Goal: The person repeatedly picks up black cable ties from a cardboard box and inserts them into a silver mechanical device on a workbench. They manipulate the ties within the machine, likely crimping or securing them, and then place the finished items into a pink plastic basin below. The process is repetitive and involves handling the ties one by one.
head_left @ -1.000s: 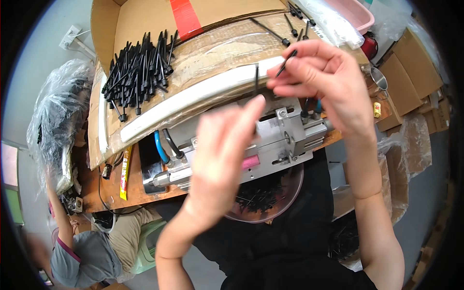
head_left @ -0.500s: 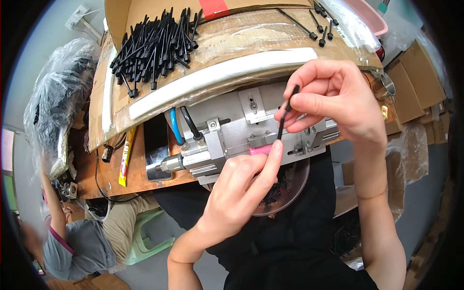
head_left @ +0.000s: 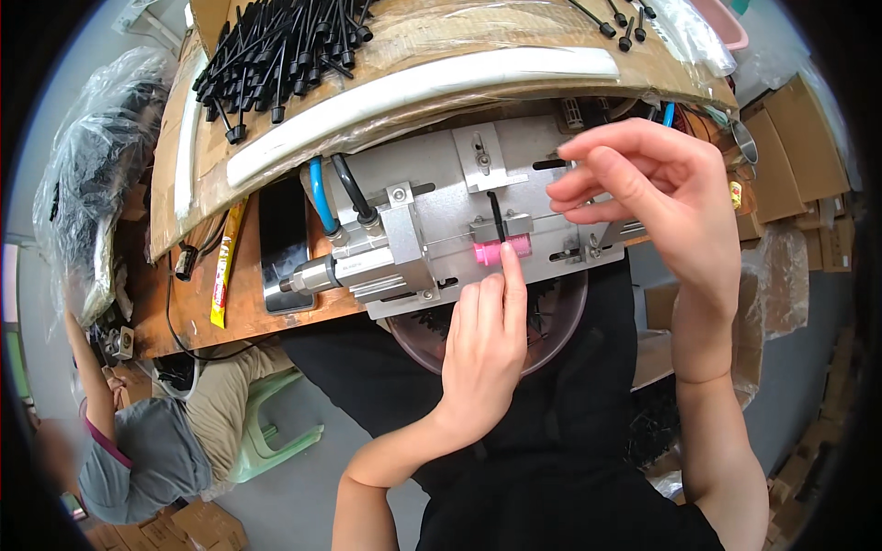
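Observation:
A thin black plastic stick (head_left: 497, 214) lies across the pink block (head_left: 490, 253) in the middle of a metal fixture (head_left: 459, 217). The outstretched index fingertip of my left hand (head_left: 484, 344) touches the stick's near end at the block; the other fingers are bent less far forward, and nothing shows gripped in them. Above the fixture's right side hovers my right hand (head_left: 657, 188), thumb and fingers apart with nothing between them. A clear bowl (head_left: 577, 308) of black pieces sits beneath the fixture's front edge, partly hidden by my left hand.
Many black capped sticks (head_left: 276, 60) are heaped on the cardboard (head_left: 404, 110), with several more at its far right. A white foam strip (head_left: 413, 101) edges it. Blue (head_left: 322, 195) and black hoses join the cylinder (head_left: 367, 266). A phone (head_left: 285, 243) lies left; another person (head_left: 152, 450) sits beyond.
The black stick has gone from my right hand's fingers onto the pink block. My right hand has opened and drawn away, while my left index finger has come onto the stick. The view has shifted.

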### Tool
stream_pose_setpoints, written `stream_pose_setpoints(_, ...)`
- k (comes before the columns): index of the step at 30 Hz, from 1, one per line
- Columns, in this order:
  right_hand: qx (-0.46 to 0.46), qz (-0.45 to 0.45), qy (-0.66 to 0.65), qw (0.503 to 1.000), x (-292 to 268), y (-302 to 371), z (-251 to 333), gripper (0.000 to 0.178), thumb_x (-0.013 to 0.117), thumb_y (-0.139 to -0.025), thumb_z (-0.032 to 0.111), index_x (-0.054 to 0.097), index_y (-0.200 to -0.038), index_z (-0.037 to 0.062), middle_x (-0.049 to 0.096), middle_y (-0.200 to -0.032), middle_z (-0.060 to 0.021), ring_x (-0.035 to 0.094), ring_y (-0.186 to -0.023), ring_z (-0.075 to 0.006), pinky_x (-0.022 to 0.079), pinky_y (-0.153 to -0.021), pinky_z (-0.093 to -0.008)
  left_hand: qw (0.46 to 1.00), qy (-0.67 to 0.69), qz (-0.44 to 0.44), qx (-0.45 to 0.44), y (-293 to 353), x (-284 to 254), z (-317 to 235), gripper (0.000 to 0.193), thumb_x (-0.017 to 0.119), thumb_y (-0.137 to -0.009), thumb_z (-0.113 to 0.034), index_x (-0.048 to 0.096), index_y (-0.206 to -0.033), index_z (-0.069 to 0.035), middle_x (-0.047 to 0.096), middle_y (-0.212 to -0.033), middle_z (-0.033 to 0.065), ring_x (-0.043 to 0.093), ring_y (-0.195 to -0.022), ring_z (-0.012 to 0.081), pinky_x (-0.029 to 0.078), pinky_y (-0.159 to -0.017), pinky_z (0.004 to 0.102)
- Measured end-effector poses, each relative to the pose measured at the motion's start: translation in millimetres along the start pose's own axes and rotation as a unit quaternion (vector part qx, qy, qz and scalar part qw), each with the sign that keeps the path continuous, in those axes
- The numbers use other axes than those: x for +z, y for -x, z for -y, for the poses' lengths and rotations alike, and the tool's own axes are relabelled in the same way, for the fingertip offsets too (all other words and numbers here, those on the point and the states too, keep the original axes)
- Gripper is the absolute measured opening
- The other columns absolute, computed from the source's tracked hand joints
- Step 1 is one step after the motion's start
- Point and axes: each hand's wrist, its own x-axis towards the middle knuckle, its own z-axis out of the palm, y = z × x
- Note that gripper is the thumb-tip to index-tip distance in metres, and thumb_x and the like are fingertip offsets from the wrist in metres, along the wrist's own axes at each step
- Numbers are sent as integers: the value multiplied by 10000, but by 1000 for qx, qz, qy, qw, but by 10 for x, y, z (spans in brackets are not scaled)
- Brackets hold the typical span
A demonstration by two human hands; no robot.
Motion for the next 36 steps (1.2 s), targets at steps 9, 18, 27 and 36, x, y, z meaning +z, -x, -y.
stream_pose_setpoints(9, -13, -97, -60, 993, -143, 253, -45, 193, 587, -968, 92, 667, -1013, -77, 708, -879, -147, 712, -846, -198, 610, -738, -296, 998, -8, 64, 3, -78, -97, -39, 718, 580, -714, 61, 369, -1395, 139, 519, -1003, 125, 530, -882, 244, 480, -819, 325)
stream_pose_setpoints(18, -38, -171, -69, 982, -449, 423, -163, 212, 551, -990, 106, 641, -1018, -84, 700, -903, -172, 709, -865, -227, 612, -763, -324, 984, 75, -96, 131, -1692, -390, -110, 428, 697, -817, -83, 606, -1229, -13, 566, -979, 168, 560, -975, 317, 446, -847, 415)
stream_pose_setpoints(27, -57, -197, -72, 976, -591, 494, -173, 202, 568, -983, 98, 649, -1014, -85, 698, -899, -156, 704, -863, -211, 611, -759, -318, 984, 112, 75, 117, -2683, -289, 358, 218, 762, -792, -178, 671, -949, -58, 566, -691, 49, 518, -630, 156, 454, -617, 315)
stream_pose_setpoints(36, -64, -202, -38, 977, -464, 481, -158, 228, 555, -989, 118, 646, -1023, -88, 704, -892, -170, 706, -853, -213, 607, -763, -315, 988, 89, -127, 7, -706, -661, 290, 611, 685, -714, 135, 579, -1295, -20, 595, -905, 114, 548, -780, 209, 481, -743, 317)
